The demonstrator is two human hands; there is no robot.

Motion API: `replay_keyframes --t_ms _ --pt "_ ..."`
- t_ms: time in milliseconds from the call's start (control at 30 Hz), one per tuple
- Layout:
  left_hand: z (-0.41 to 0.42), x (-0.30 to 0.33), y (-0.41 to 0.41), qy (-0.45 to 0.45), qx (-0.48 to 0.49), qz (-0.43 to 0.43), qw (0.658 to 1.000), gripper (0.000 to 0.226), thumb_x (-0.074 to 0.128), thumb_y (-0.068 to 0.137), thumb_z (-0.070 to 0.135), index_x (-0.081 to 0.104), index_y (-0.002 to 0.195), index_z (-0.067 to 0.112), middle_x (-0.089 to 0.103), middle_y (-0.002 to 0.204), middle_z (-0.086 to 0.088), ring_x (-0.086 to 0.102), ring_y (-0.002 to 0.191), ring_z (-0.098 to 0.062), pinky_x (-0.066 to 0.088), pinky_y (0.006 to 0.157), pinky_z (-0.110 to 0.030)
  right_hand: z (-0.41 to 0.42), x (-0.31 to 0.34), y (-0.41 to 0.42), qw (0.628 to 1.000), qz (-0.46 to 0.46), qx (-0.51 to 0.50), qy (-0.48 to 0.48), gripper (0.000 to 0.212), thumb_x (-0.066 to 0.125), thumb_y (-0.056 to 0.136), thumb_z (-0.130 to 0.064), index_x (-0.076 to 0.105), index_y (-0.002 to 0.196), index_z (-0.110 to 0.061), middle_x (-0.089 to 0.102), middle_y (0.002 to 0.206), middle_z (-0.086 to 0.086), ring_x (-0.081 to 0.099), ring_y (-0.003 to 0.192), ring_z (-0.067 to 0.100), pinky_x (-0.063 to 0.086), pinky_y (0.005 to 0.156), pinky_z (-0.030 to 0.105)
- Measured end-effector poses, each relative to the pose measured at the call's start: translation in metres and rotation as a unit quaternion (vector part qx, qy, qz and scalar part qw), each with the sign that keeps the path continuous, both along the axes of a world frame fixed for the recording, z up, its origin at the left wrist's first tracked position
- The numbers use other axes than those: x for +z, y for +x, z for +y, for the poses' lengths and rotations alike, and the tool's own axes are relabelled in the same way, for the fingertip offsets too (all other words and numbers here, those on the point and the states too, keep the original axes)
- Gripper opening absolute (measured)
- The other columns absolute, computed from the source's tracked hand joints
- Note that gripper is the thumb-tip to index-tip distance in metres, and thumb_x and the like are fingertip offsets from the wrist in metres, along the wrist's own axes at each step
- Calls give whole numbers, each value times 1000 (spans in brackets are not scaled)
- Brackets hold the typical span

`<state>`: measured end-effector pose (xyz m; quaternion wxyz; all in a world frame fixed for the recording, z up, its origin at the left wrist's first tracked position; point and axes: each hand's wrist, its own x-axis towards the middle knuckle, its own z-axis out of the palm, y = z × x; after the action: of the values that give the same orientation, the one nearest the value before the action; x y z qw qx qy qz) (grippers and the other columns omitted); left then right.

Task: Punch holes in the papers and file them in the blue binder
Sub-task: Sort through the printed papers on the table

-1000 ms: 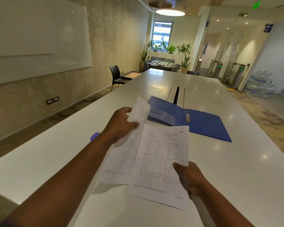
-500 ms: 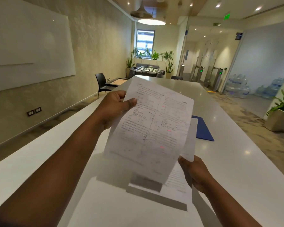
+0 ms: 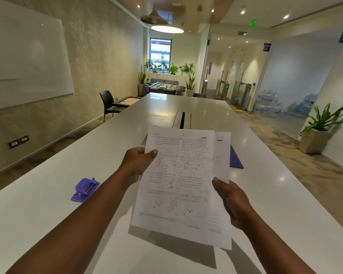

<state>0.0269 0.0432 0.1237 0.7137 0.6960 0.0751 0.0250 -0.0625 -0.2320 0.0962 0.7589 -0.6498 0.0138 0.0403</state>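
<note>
Two printed papers are held up above the white table, one overlapping the other, with the back sheet sticking out to the right. My left hand pinches the front sheet's left edge. My right hand grips the right edge of the papers. The blue binder lies on the table behind the papers and is mostly hidden; only its right corner and a sliver at the left show. A purple hole punch sits on the table left of my left forearm.
The long white table runs ahead, with a dark cable slot down its middle. A black chair stands at the left side. A potted plant is on the floor at the right, water bottles beyond it.
My left hand brought its sheet down onto the other, so both papers now overlap squarely between my hands. The view shifted, bringing the hole punch fully into sight.
</note>
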Motion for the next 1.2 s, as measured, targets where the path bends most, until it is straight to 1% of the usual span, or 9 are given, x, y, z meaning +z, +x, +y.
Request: replay_keyframes --t_ms 100,233,367,433,567,667,900,1100,1200 --pt "-8 -4 -1 -37 -9 14 999 14 70 95 18 63 85 12 76 91 -11 73 72 -22 57 51 -29 2 1 -1 1000 -2 -6 -8 24 50 105 -34 64 120 -22 80 100 0 79 91 20 62 58 29" --pt "-16 -9 0 -52 -25 25 998 10 67 97 19 62 93 11 74 97 -12 73 83 -27 60 65 -38 5 0 1 1000 10 5 -21 32 40 106 -45 64 120 -29 80 98 -15 77 87 3 58 55 18" --pt "-19 -11 -2 -80 -44 38 995 18 69 96 21 67 108 8 77 103 -14 74 94 -34 61 83 -50 6 -2 4 1000 -2 -4 -29 45 32 102 -59 65 124 -37 79 111 -10 76 98 9 61 67 26" --pt "-19 -12 -4 -88 -57 37 994 21 69 95 22 68 112 10 78 102 -13 75 94 -34 62 79 -47 5 -2 5 1000 -10 -4 -6 47 32 102 -61 64 127 -37 78 115 -5 76 104 16 62 71 31" --pt "-23 -11 -7 -57 -50 -5 997 17 68 96 24 69 109 13 79 100 -8 77 87 -29 63 74 -44 4 2 6 998 -13 26 52 41 46 101 -43 60 134 -24 74 125 9 72 112 33 63 83 45" --pt "-30 -10 -10 -27 -53 -50 997 20 63 99 29 66 117 21 78 107 -3 77 92 -26 62 85 -50 1 1 8 998 -48 36 -17 33 57 101 -15 60 134 -19 73 127 8 72 113 34 58 96 53" --pt "-26 -10 -19 -5 -176 -85 981 43 69 94 18 51 133 20 70 127 -4 69 113 -28 57 94 -54 -3 4 12 992 -52 -89 -79 19 63 100 -17 68 115 -28 79 105 -8 74 100 23 60 85 44" --pt "-32 -11 -24 7 -122 -149 981 32 68 95 13 60 122 27 73 121 -3 71 110 -28 57 93 -56 -10 11 12 989 -77 -79 -100 21 60 101 -12 68 119 -19 78 110 0 72 104 32 58 92 59" --pt "-37 -9 -31 21 -73 -174 982 24 66 97 16 66 121 21 76 114 1 74 100 -24 62 86 -50 -11 5 12 991 -79 -65 -89 26 60 99 -6 67 122 -16 78 113 1 72 107 31 58 94 56"
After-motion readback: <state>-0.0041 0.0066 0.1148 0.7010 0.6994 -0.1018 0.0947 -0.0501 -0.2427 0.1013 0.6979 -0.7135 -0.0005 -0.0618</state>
